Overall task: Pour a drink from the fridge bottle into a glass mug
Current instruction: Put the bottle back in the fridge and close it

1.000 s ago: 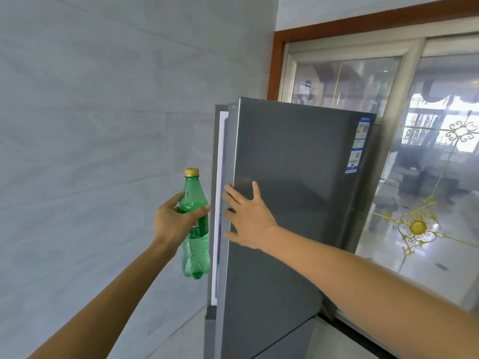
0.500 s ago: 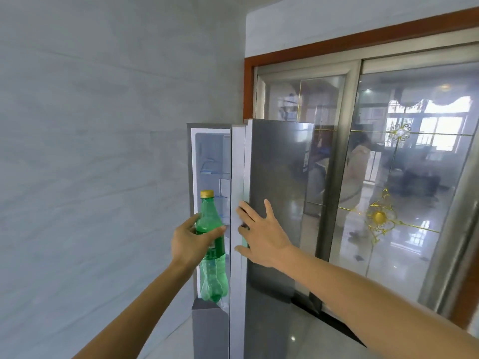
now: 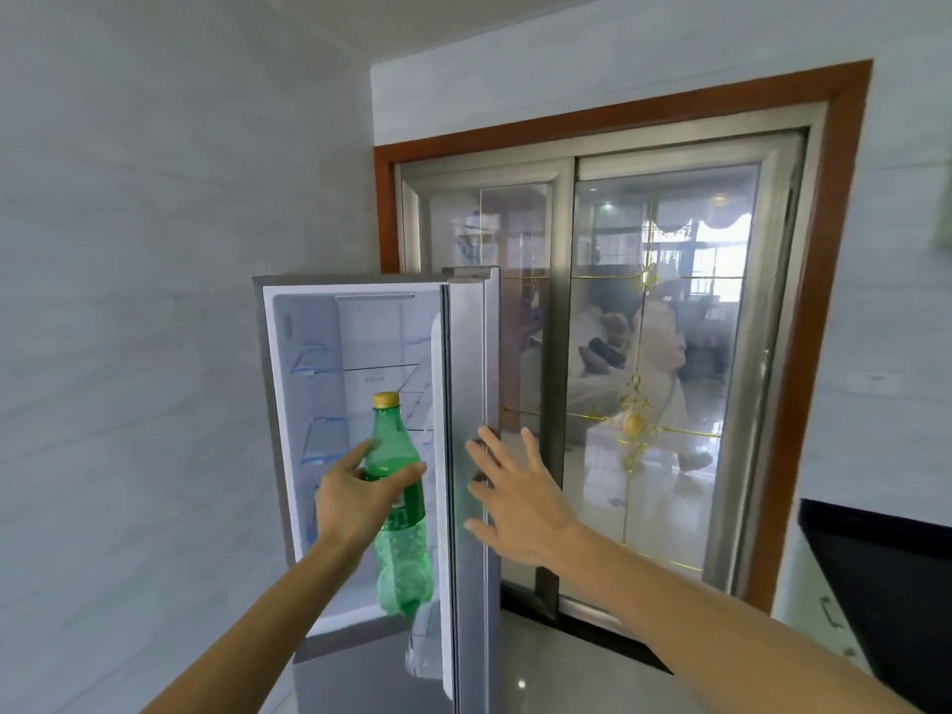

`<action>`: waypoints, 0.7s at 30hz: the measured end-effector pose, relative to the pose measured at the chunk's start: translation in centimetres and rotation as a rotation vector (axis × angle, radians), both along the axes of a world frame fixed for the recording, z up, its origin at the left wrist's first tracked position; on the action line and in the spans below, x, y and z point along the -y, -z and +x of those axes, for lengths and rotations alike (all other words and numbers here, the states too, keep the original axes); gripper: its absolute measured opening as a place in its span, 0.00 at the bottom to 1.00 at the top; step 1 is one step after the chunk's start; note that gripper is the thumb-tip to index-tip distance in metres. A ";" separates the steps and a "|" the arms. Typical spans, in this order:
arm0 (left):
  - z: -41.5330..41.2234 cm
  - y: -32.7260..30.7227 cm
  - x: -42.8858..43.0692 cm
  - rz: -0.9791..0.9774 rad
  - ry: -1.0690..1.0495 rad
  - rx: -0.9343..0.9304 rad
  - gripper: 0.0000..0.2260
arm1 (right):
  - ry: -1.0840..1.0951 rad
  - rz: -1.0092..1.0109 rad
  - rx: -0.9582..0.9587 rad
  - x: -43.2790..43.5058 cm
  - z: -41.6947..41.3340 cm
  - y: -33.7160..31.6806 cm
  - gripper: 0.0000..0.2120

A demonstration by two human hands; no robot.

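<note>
your left hand (image 3: 355, 499) grasps the green bottle (image 3: 399, 499) around its middle, upright, yellow cap on, just in front of the open fridge (image 3: 355, 353). your right hand (image 3: 520, 499) lies flat, fingers spread, on the fridge door (image 3: 471, 378) edge. right of the fridge stand glass sliding doors (image 3: 654, 353).

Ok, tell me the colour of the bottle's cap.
Yellow-gold cap on the green bottle; head view.

Clear green plastic bottle (image 3: 399, 487) with a shiny gold cap (image 3: 386, 400). Smooth grey metal, a bit shiny, on the fridge door (image 3: 468, 363). Glossy white plastic inside the fridge (image 3: 309, 322). Shiny brown wood frame (image 3: 819, 301) round see-through glass panes (image 3: 664, 260). Smooth pale wall (image 3: 129, 249). Glossy floor (image 3: 556, 677).
</note>
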State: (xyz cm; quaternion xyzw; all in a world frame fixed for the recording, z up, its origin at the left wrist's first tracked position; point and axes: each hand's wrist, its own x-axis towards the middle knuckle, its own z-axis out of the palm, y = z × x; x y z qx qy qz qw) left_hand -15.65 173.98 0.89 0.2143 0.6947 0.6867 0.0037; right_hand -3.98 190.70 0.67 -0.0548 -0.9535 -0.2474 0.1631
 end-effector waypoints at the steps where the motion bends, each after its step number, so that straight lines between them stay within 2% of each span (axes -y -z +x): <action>1: 0.2 -0.1 -0.4 -0.003 0.008 -0.009 0.33 | 0.012 -0.007 -0.008 -0.3 0.4 0.0 0.29; 6: 0.8 -0.5 -2.3 0.030 0.067 -0.003 0.33 | 0.053 -0.034 -0.050 -1.6 2.2 0.3 0.29; 10: 1.2 -0.9 -3.4 0.050 0.092 -0.018 0.27 | 0.069 -0.053 -0.086 -2.3 3.0 0.2 0.29; 13: 1.3 -1.0 -3.9 0.069 0.084 -0.027 0.30 | 0.078 -0.097 -0.145 -2.5 2.9 0.5 0.27; 17: 0.8 -0.8 -3.9 0.059 0.062 -0.040 0.34 | 0.006 -0.174 -0.264 -1.5 1.3 1.2 0.25; 21: -0.7 -0.5 -3.4 0.039 0.028 -0.040 0.33 | -0.151 -0.381 -0.364 -0.1 -1.4 0.9 0.24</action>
